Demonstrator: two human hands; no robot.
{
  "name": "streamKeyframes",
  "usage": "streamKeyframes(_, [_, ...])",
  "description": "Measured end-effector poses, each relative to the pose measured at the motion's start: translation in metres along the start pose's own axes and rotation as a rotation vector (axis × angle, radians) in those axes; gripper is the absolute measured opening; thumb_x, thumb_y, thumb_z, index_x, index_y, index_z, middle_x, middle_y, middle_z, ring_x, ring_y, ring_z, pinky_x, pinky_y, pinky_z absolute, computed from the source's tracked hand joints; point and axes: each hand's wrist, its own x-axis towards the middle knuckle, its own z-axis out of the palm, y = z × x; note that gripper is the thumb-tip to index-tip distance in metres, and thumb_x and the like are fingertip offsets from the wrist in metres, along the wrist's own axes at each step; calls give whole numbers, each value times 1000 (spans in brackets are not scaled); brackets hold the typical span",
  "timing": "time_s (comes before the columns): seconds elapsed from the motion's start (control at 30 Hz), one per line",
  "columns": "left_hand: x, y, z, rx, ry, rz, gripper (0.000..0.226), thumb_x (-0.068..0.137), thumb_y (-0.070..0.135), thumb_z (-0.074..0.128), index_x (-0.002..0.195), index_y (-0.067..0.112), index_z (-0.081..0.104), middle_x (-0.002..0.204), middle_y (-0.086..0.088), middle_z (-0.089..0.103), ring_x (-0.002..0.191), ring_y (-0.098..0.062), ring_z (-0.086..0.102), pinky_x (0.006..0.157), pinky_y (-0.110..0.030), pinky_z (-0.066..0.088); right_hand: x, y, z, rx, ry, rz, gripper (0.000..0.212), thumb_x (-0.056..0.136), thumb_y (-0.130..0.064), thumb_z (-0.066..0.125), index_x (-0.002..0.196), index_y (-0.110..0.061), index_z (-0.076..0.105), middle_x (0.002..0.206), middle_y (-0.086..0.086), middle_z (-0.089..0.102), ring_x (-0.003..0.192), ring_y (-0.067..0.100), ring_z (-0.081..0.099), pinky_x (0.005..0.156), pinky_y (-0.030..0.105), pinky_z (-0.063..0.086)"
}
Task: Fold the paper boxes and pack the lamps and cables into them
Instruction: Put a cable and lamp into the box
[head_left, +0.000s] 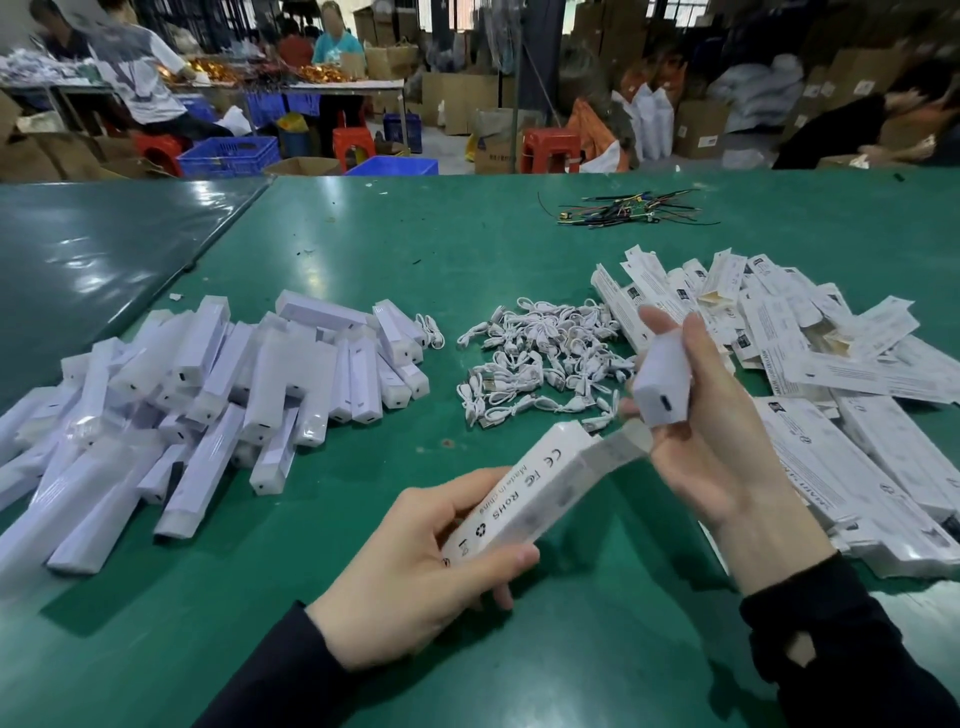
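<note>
Printed "CE", "FC", "RoHS" and "Made in China", the folded paper box (524, 493) sits gripped in the left hand (415, 577) above the green table (597, 649), its end flap open toward the right hand (711, 431), whose curled fingers hold a white lamp (662, 384) beside it.

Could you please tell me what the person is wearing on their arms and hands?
Both arms are covered by long dark sleeves, nearly black, ending at the wrists. The left hand and right hand are bare: no gloves, rings or watch are visible.
</note>
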Motion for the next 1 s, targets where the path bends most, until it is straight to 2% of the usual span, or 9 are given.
streamKeyframes(0.1, [-4, -3, -1, 517, 60, 234, 55, 93, 29, 57, 146, 31, 42, 101, 24, 61, 82, -1, 57, 75, -18, 49, -6, 2, 4, 24, -118, -39, 33, 91, -46, 51, 99, -21, 71, 72, -3, 59, 57, 9, 59, 55, 21, 52])
streamKeyframes(0.17, [-5, -1, -4, 709, 68, 284, 60, 92, 31, 51, 150, 27, 34, 102, 28, 49, 86, 1, 51, 76, -12, 43, -11, 4, 8, -47, -111, -156, 29, 91, -46, 50, 98, -23, 66, 68, -3, 61, 55, 11, 61, 54, 22, 51])
streamKeyframes(0.3, [-1, 2, -6, 744, 106, 330, 57, 92, 29, 48, 146, 28, 32, 106, 19, 51, 89, -10, 52, 80, -24, 43, -14, 3, 13, -83, 121, -346, 20, 96, -42, 48, 91, -28, 62, 91, 6, 55, 66, 8, 56, 53, 20, 50])
streamKeyframes(0.4, [-1, 2, -5, 743, 118, 340, 52, 92, 27, 48, 142, 29, 36, 105, 21, 48, 89, -8, 50, 80, -27, 42, -17, 2, 16, -110, 105, -391, 22, 83, -50, 53, 89, -30, 59, 92, 4, 54, 70, 8, 54, 54, 20, 50])
streamKeyframes(0.6, [-1, 1, -1, 540, 100, 267, 49, 91, 31, 51, 138, 39, 40, 104, 18, 60, 89, -4, 57, 79, -24, 47, -20, 10, 18, -198, -44, -393, 25, 82, -53, 57, 91, -29, 60, 88, 3, 52, 65, 8, 50, 52, 21, 47])
streamKeyframes(0.73, [0, 5, 2, 369, 83, 272, 43, 89, 18, 63, 128, 33, 52, 78, 19, 53, 61, 1, 42, 60, -10, 36, -19, 8, 16, -221, -65, -406, 30, 80, -54, 59, 92, -26, 59, 88, 3, 51, 63, 7, 50, 51, 19, 45])
streamKeyframes(0.8, [0, 7, 1, 241, 56, 239, 39, 88, 20, 65, 124, 33, 55, 78, 8, 61, 60, -9, 51, 58, -18, 42, -17, 6, 14, -219, -67, -414, 29, 80, -53, 59, 91, -26, 60, 87, 3, 51, 64, 7, 50, 52, 20, 46])
streamKeyframes(0.9, [-4, 11, -2, -33, -64, 67, 37, 87, 19, 66, 120, 33, 57, 100, -8, 70, 80, -25, 71, 65, -35, 58, -16, 3, 13, -251, -86, -431, 16, 87, -47, 56, 87, -31, 62, 86, 4, 49, 66, 9, 47, 54, 20, 45])
streamKeyframes(1.0, [-6, 11, -4, -131, -79, 15, 42, 84, 9, 69, 120, 28, 57, 109, -6, 66, 91, -31, 71, 68, -38, 59, -16, 5, 14, -325, -117, -438, 11, 89, -42, 55, 86, -34, 62, 81, -2, 51, 64, 6, 46, 52, 18, 42])
